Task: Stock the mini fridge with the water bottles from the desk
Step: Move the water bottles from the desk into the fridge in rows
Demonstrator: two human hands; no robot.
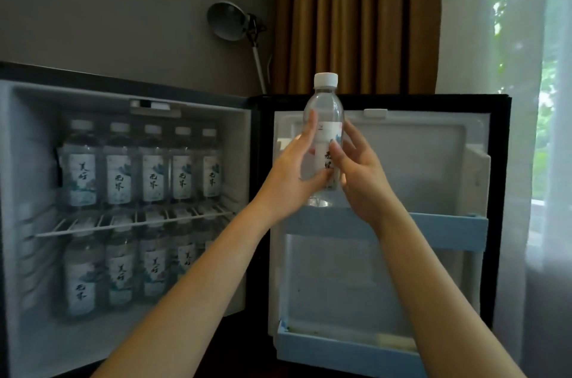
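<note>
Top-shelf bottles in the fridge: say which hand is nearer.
Left. The left hand grips the held bottle on the side facing the top-shelf bottles; the right hand grips its far side.

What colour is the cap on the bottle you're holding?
White. The cap shows best in the head view.

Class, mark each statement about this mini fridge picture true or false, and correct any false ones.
1. Both the left hand and the right hand hold one upright water bottle. True.
2. That bottle has no cap. False: a white cap is on it.
3. The fridge door is closed. False: it stands open, swung to the right.
4. A row of bottles stands on the wire shelf inside. True.
</note>
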